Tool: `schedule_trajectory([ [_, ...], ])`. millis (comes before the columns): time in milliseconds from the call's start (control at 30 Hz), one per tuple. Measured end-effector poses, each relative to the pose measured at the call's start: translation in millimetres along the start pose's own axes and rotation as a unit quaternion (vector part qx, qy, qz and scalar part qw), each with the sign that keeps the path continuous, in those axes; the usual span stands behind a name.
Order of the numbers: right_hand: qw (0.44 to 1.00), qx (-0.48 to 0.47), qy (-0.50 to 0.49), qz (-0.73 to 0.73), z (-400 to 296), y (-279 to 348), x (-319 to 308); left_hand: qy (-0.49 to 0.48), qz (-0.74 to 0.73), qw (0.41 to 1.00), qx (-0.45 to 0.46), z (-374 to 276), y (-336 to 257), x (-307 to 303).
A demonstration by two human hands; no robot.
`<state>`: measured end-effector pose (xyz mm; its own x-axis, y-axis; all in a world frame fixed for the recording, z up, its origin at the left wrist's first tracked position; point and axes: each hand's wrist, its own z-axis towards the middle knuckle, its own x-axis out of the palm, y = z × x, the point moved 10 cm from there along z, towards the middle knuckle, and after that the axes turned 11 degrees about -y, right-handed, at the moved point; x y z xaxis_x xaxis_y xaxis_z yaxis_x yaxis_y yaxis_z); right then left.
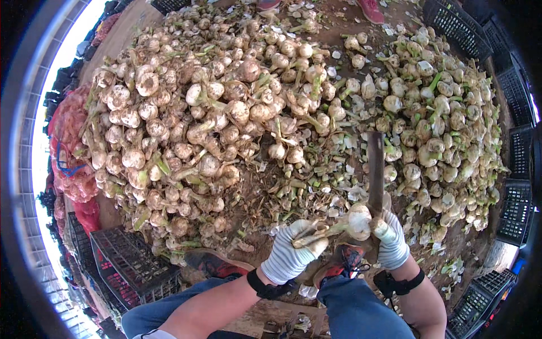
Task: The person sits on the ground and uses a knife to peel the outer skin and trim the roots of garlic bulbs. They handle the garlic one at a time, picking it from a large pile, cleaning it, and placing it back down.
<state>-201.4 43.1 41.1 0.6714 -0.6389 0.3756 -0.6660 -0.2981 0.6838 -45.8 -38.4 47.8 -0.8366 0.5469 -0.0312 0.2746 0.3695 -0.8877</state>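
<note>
My left hand [292, 254], in a striped white glove, grips the stalk of a garlic bulb [359, 221], whose pale head points right. My right hand [390, 243], gloved alike, is closed around a knife. The dark, broad knife blade [375, 169] stands up and away from me, just right of the bulb. Whether the right fingers also touch the bulb cannot be told. Beyond my left hand spreads a large heap of soil-stained garlic with long stalks [169, 123]. To the right lies a heap of paler garlic with mostly short stalks [436, 135].
Cut stalks and papery skins [309, 182] litter the ground between the heaps. A black plastic crate [131, 262] stands at lower left, near a pink mesh sack [72, 144]. More black crates [514, 212] line the right side. Another person's red shoe [371, 10] shows at the top.
</note>
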Motion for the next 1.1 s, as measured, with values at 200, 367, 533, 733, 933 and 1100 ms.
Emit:
schedule_trajectory([
  [200,0.998,-0.061,-0.012,-0.026,-19.6,24.3,9.9,0.137,0.118,0.97,0.164,-12.6,-63.4,7.1],
  [367,0.992,-0.1,0.027,-0.074,-25.8,32.9,38.8,0.1,0.002,0.988,0.12,-24.8,-62.6,12.8],
  [533,0.988,-0.035,0.044,-0.147,-26.0,15.7,72.7,0.073,-0.128,0.988,0.038,-21.9,-36.4,7.0],
  [733,0.934,-0.192,-0.036,-0.298,-19.1,42.5,52.9,0.123,-0.283,0.94,-0.149,-9.5,-3.1,6.0],
  [933,0.698,-0.401,0.085,-0.588,-51.9,54.5,114.8,0.06,-0.549,0.743,-0.379,-12.4,6.7,12.4],
  [1100,0.652,-0.437,0.095,-0.613,-62.0,57.7,127.1,0.069,-0.455,0.812,-0.359,-23.4,16.3,7.5],
])
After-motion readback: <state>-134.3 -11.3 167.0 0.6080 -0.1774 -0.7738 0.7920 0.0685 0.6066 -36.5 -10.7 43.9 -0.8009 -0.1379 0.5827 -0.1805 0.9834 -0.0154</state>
